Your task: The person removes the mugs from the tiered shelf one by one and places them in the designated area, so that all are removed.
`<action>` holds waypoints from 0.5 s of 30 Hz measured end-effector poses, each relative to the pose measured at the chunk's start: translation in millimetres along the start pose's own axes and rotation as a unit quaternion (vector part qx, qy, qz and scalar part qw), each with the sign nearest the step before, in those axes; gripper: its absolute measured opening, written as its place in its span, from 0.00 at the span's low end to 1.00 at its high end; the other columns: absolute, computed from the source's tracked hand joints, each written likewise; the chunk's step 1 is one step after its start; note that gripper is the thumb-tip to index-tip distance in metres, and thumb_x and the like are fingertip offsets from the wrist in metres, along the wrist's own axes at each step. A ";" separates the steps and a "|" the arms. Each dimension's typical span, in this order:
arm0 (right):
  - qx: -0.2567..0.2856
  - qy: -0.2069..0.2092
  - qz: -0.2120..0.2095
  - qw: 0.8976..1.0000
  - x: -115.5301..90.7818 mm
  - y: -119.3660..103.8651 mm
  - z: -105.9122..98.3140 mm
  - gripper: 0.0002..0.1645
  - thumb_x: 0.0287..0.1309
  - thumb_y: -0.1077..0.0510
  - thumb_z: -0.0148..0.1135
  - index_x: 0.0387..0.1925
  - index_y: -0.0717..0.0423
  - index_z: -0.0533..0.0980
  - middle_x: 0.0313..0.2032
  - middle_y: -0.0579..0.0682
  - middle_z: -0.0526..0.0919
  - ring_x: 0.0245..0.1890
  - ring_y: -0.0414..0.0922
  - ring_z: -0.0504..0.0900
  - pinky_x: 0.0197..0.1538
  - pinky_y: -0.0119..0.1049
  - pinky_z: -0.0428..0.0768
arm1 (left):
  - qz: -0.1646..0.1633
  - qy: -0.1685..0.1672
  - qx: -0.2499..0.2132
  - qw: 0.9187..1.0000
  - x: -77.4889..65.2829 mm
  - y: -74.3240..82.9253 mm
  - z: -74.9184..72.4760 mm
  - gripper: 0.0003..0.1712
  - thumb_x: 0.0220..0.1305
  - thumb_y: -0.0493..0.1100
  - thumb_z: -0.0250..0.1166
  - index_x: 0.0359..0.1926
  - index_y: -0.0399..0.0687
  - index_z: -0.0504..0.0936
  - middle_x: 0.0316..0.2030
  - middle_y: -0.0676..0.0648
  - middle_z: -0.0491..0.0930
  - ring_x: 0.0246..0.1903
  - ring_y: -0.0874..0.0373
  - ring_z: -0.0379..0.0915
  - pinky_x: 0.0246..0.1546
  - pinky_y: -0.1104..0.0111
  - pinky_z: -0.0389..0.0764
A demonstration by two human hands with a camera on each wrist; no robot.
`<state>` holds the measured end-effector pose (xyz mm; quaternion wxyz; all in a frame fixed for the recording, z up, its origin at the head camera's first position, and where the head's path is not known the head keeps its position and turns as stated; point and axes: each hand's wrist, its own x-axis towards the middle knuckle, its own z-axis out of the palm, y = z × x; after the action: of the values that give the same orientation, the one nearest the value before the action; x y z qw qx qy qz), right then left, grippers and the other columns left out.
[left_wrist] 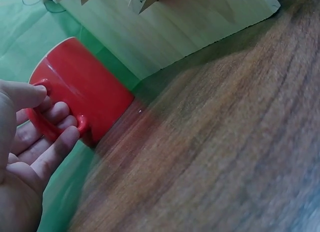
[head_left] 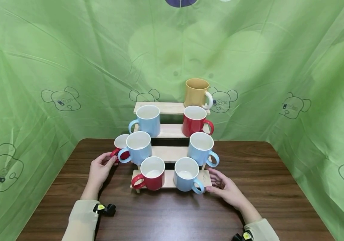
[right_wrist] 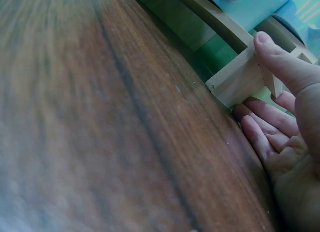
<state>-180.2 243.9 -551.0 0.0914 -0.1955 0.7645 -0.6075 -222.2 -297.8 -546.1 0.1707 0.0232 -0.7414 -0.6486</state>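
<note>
At the rack's left side, my left hand (head_left: pixel 99 170) grips the handle of a red mug (left_wrist: pixel 82 90). Its fingers pass through the handle loop, and the mug stands upright on the table. In the head view that mug is partly hidden behind a light blue mug (head_left: pixel 138 145). My right hand (head_left: pixel 224 187) is at the right end of the stepped wooden rack (head_left: pixel 172 154). The thumb (right_wrist: pixel 272 50) touches the lowest shelf's end, while the other fingers lie loosely beside the side panel, low by the table.
The lowest shelf bears a red mug (head_left: pixel 153 174) and a blue mug (head_left: pixel 186 174). Above stand another blue mug (head_left: pixel 201 147), a blue mug (head_left: pixel 148 120), a red mug (head_left: pixel 193 122) and a tan mug (head_left: pixel 196 93). Green cloth (head_left: pixel 99 50) surrounds the brown table (head_left: pixel 159 217).
</note>
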 end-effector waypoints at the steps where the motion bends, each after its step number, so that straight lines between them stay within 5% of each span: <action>1: 0.000 0.000 -0.001 1.000 -0.1 0.0 -0.2 0.45 0.70 0.65 0.73 0.80 0.69 0.62 0.67 0.68 0.81 0.60 0.40 0.85 0.62 0.30 0.83 | -0.001 -0.001 -0.001 1.000 0.1 0.1 0.4 0.17 0.75 0.33 0.71 0.57 0.22 0.83 0.41 0.42 0.91 0.33 0.57 0.90 0.40 0.70 0.90; 9: 0.009 0.000 -0.008 1.000 0.6 1.2 0.1 0.45 0.69 0.66 0.74 0.80 0.68 0.63 0.67 0.69 0.80 0.60 0.41 0.85 0.63 0.31 0.83 | -0.006 0.009 0.008 1.000 0.4 2.7 1.5 0.16 0.75 0.33 0.71 0.56 0.23 0.84 0.39 0.51 0.90 0.33 0.60 0.89 0.41 0.70 0.90; 15: 0.004 0.001 -0.002 1.000 0.9 2.4 0.4 0.44 0.70 0.64 0.74 0.80 0.66 0.63 0.67 0.66 0.81 0.61 0.41 0.85 0.63 0.31 0.82 | 0.004 0.030 0.038 0.999 -2.3 11.1 1.6 0.17 0.73 0.32 0.72 0.57 0.25 0.84 0.48 0.32 0.88 0.38 0.66 0.87 0.40 0.75 0.89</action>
<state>-181.3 243.7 -553.4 0.0900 -0.1963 0.7619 -0.6107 -218.4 -293.9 -535.9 0.1940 0.0464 -0.7603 -0.6182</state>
